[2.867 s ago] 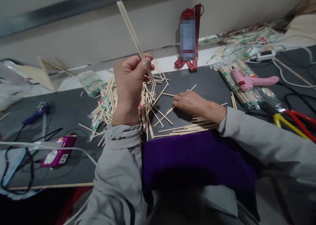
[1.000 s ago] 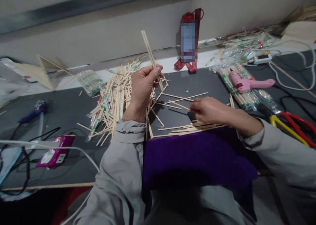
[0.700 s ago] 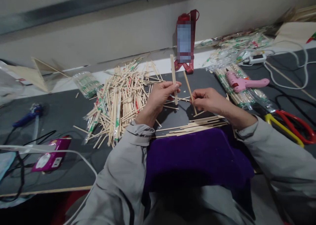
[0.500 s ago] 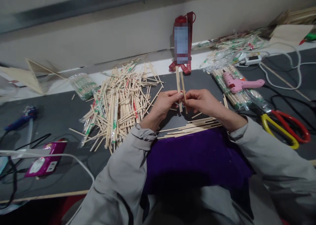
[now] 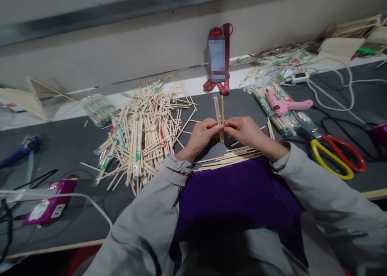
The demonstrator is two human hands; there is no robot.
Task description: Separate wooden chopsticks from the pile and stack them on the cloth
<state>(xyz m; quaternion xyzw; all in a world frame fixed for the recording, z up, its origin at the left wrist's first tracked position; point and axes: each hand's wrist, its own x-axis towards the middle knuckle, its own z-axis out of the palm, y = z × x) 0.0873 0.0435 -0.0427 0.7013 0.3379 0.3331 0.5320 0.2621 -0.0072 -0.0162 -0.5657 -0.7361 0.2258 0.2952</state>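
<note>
My left hand [image 5: 203, 135] pinches pale wooden chopsticks [image 5: 217, 108] that point away from me. Close against it, my right hand [image 5: 242, 130] has its fingertips closed on another chopstick [image 5: 222, 106], slightly darker, whose lower part meets the others between my thumbs. How many sticks the left hand holds is hard to make out. Just below my hands lies a row of loose chopsticks [image 5: 223, 159] along the edge of a purple cloth [image 5: 236, 191]. Left of my left hand spreads a big heap of chopsticks [image 5: 148, 130], some in wrappers.
On the right, a pink glue gun [image 5: 287, 103] rests on bagged chopsticks [image 5: 279, 124], near red-and-yellow-handled scissors [image 5: 335, 155]. At left are a blue glue gun [image 5: 22, 151] and a purple power strip [image 5: 51, 203] with cables. A red strapped holder [image 5: 216, 58] stands at the back.
The right hand's chopstick has come closer to those in the left hand, and the sticks now touch or nearly touch at the fingertips. The whole view has shifted slightly.
</note>
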